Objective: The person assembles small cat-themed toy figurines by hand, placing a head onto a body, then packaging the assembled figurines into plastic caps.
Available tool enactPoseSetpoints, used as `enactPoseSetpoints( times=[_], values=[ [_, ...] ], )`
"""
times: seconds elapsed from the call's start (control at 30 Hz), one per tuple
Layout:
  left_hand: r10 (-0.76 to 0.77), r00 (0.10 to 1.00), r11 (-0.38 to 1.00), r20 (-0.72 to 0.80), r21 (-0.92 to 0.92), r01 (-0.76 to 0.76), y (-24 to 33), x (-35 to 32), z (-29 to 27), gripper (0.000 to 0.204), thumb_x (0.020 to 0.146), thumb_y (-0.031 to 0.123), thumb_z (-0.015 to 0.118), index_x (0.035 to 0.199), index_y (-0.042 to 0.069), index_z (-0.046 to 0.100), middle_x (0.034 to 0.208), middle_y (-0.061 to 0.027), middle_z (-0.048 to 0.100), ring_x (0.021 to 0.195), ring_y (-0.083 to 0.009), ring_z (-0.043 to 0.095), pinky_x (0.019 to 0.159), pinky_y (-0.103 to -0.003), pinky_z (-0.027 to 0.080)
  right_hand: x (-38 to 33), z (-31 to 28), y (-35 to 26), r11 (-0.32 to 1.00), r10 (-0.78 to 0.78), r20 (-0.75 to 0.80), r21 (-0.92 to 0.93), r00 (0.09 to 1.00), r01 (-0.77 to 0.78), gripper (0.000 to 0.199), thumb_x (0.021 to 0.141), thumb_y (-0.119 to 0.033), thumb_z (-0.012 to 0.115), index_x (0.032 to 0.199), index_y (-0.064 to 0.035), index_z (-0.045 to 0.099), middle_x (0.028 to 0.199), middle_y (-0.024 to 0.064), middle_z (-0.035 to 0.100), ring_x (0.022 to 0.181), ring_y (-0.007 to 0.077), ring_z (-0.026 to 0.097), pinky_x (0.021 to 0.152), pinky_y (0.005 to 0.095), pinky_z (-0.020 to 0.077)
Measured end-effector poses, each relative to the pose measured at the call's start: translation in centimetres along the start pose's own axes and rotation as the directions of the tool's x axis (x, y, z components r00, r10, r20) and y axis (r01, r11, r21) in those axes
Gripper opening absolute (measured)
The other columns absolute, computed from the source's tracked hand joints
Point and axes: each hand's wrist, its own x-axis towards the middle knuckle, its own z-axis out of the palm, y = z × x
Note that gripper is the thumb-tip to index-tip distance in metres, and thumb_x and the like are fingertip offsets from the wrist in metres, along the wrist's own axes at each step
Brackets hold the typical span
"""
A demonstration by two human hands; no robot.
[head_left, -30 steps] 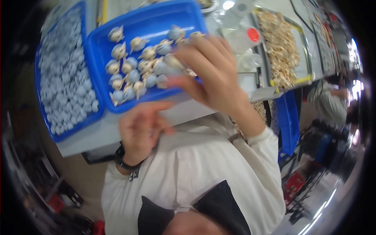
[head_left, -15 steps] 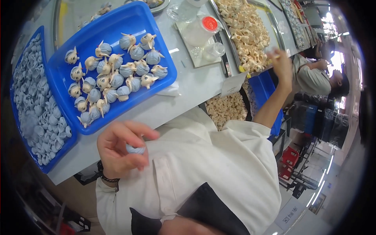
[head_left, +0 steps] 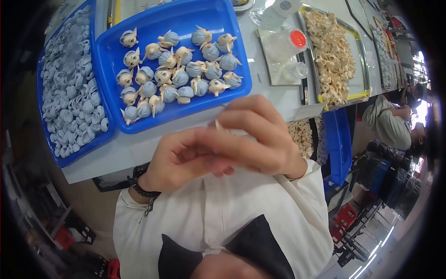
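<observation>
My left hand (head_left: 179, 160) and my right hand (head_left: 260, 139) meet in front of my chest, fingers curled and overlapping. Between them pokes the pale, pointed tip of a small doll head (head_left: 218, 124), gripped by my right fingers; the rest of it is hidden. The grey-blue hair piece that my left fingers pinched half a second ago is out of sight behind the hands. Just beyond is a blue tray (head_left: 186, 18) holding several doll heads (head_left: 163, 76) with pointed ears and blue hair.
A second blue tray (head_left: 109, 132) at the left is heaped with loose grey-blue hair pieces (head_left: 69, 100). Beige heads (head_left: 330, 56) fill a metal tray at the right. A red-topped plastic bottle (head_left: 297, 38) stands on a pad. Below the table edge are more beige pieces (head_left: 302, 137) and a blue bin (head_left: 337, 144).
My right hand has come back from the metal tray of beige heads to my left hand. My left hand has moved right, its fingers now closed against the right ones. The view has shifted.
</observation>
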Motion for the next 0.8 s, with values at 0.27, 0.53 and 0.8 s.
enactPoseSetpoints(
  times=[0.27, 0.53, 0.8],
  values=[
    [0.166, 0.960, 0.984, -0.227, 0.097, -0.148, -0.5, -0.2, 1.0, 0.041, 0.079, -0.006, 0.054, 0.119, -0.005, 0.043, 0.108, -0.0163, 0.054, 0.095, -0.0174, 0.056, 0.081, -0.031, 0.049, -0.3, -1.2, -0.5, 0.988, 0.132, -0.002, 0.083, 0.991, -0.132, 0.042, 0.055, -0.005, 0.068, 0.097, -0.0011, 0.063, 0.086, 0.0093, 0.055, 0.073, 0.0215, 0.053, 0.063, 0.0301, 0.0434],
    [0.535, 0.710, 0.839, -0.458, 0.187, -0.511, -1.7, -0.5, -0.6, 0.042, 0.077, 0.014, 0.065, 0.111, -0.002, 0.045, 0.109, -0.0200, 0.053, 0.082, -0.0192, 0.061, 0.073, -0.027, 0.049, -4.7, -8.6, 4.3, 0.738, 0.585, -0.280, -0.205, 0.761, -0.643, 0.028, 0.066, 0.009, 0.062, 0.094, 0.0026, 0.063, 0.084, 0.0084, 0.059, 0.071, 0.0160, 0.055, 0.063, 0.0246, 0.0446],
    [0.520, 0.713, 0.843, -0.470, 0.149, -0.517, -1.8, -0.1, -0.5, 0.038, 0.078, 0.011, 0.063, 0.110, -0.001, 0.047, 0.109, -0.0205, 0.053, 0.084, -0.0194, 0.061, 0.070, -0.028, 0.050, -4.4, -8.3, 4.0, 0.687, 0.564, -0.144, -0.464, 0.813, -0.559, 0.027, 0.071, 0.006, 0.061, 0.097, -0.0039, 0.063, 0.082, 0.0092, 0.056, 0.067, 0.0199, 0.055, 0.058, 0.0281, 0.0448]
  ],
)
